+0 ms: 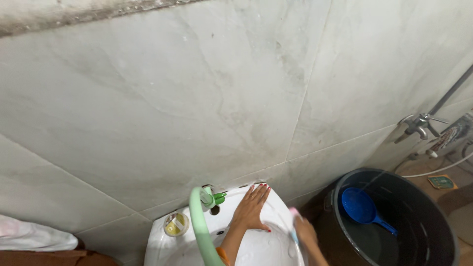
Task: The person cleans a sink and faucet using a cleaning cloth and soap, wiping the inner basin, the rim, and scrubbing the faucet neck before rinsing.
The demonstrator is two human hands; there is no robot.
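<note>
Low at the far left, a pale pink-and-white cloth (29, 235) lies bunched on a brown surface against the grey marble-look wall tiles (162, 108). Next comes the white washbasin (160, 244), with a small round yellow-and-white item (175, 224) resting on its rim. A pale green hose (201, 231) curves down from a green tap (216, 198) at the back of the basin. The left hand (251, 209) lies flat on the basin's back rim, palm down, fingers straight and close together, thumb held out to the side. Just beside it, at the basin's right edge, the right hand (305, 234) is curled around a pink-tipped brush (294, 221). Further right stands a large black bucket (443, 231) holding water, with a blue plastic dipper (362, 207) inside. Above it, a chrome wall tap (418, 125) juts from the tiles.
</note>
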